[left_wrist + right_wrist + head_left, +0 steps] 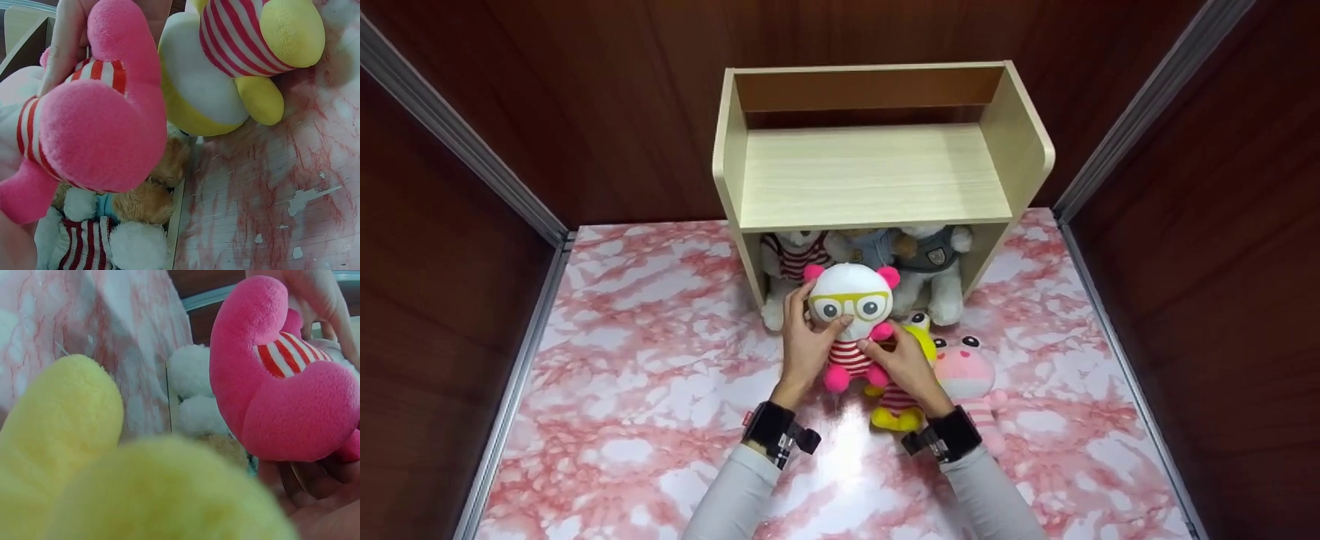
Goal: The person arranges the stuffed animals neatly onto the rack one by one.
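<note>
Just near of the wooden shelf (874,176), a white-and-pink doll (851,283) with yellow glasses is held upright, face toward the near side, apparently off the marbled surface (645,420), as both wrist views catch the undersides of its feet. Left hand (805,341): clamped on the doll's head from the left, thumb across the lower face. Right hand (906,365): clamped on the body from the right, thumb by the pink arm. Judged good practice for this hold: level grips, light pressure since the stuffing looks soft, support at head and trunk rather than one limb, to avoid twisting. Right wrist best carried high; a yellow frog (898,418) lies partly under that hand, a pink toy (964,375) just right of it, and a low forearm could shove either. Hand-to-frog contact: cannot tell. Shelf, lower compartment: three plush toys side by side. Left, a white one in a striped top (801,259); middle, a brown one in a blue top (873,249), mostly hidden; right, a white one in a dark grey top (933,257) with a badge. Heads largely hidden by the board above. Upper compartment: pale board between two side panels.
</note>
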